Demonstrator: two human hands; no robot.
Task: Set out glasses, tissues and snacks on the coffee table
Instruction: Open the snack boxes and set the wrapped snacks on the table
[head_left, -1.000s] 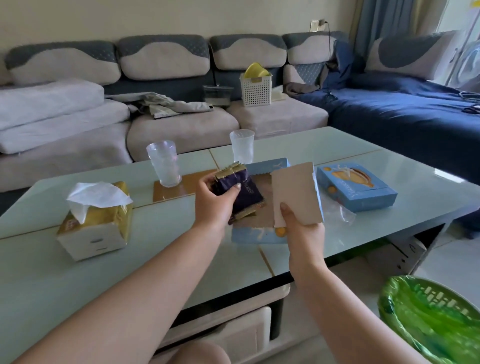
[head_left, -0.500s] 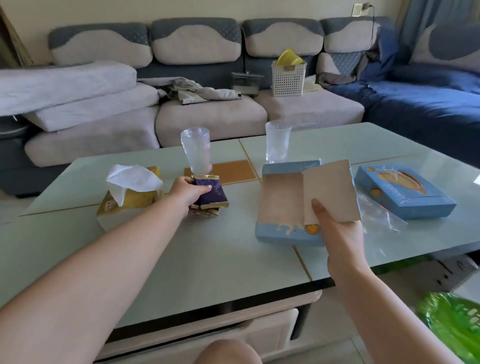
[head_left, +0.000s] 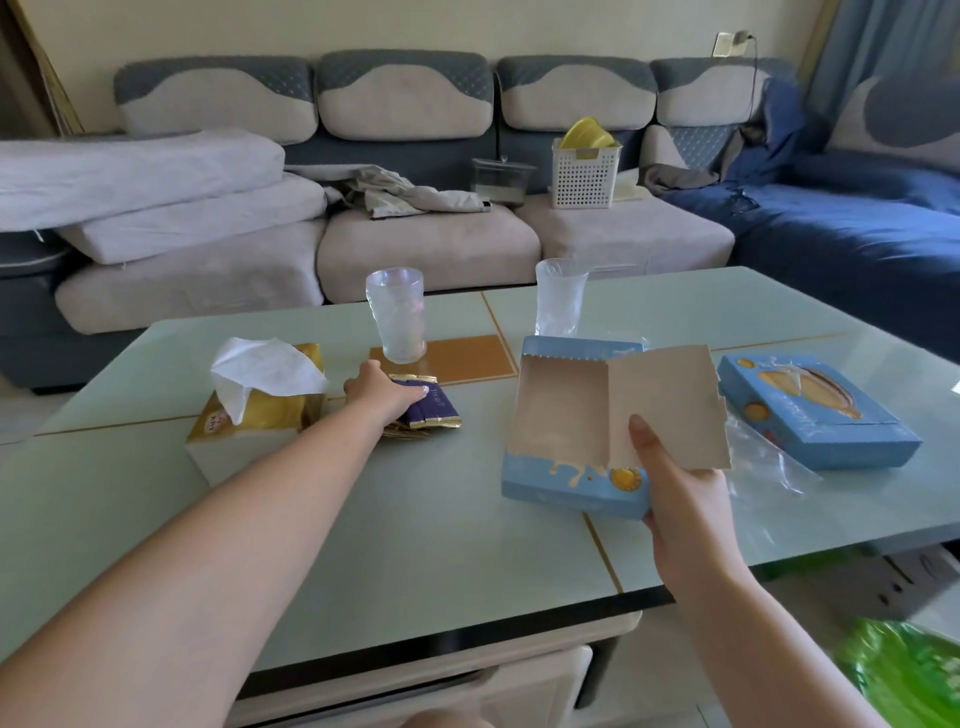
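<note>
Two glossy purple snack packets (head_left: 428, 408) under left hand (head_left: 378, 397)

Glossy table (head_left: 363, 545); matt cardboard box (head_left: 561, 415); foil packets (head_left: 434, 410).

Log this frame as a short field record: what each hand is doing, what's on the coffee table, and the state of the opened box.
left hand: rests on purple snack packets lying on the coffee table
right hand: holds the open blue box by its flap
open blue box: looks empty
sealed blue box: flat on table, right side
glasses: two, left glass, right glass, both upright
tissue box: tissue sticking out, left of packets
</note>
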